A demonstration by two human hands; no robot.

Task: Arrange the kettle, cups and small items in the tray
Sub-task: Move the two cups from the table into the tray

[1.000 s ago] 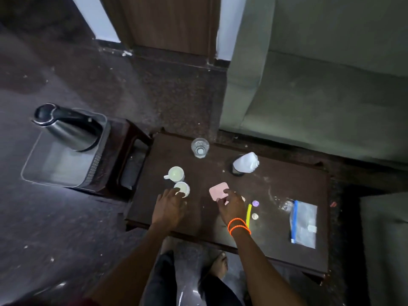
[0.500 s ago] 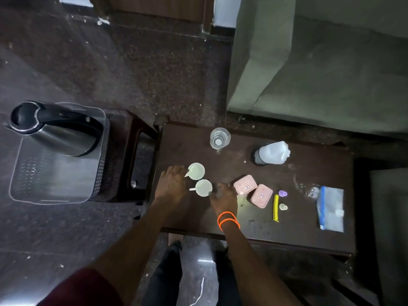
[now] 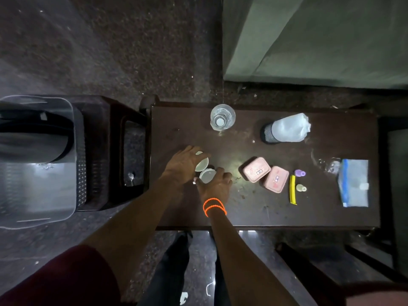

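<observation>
Both hands grip cups: left hand one cup, right hand another cup; kettle in tray.

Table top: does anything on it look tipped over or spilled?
Yes. The plastic-wrapped dark cylinder lies on its side near the table's far edge. Nothing spilled shows. The glass stands upright.

I see a dark table carrying two cups, a glass, two pink boxes and a zip bag at right.
</observation>
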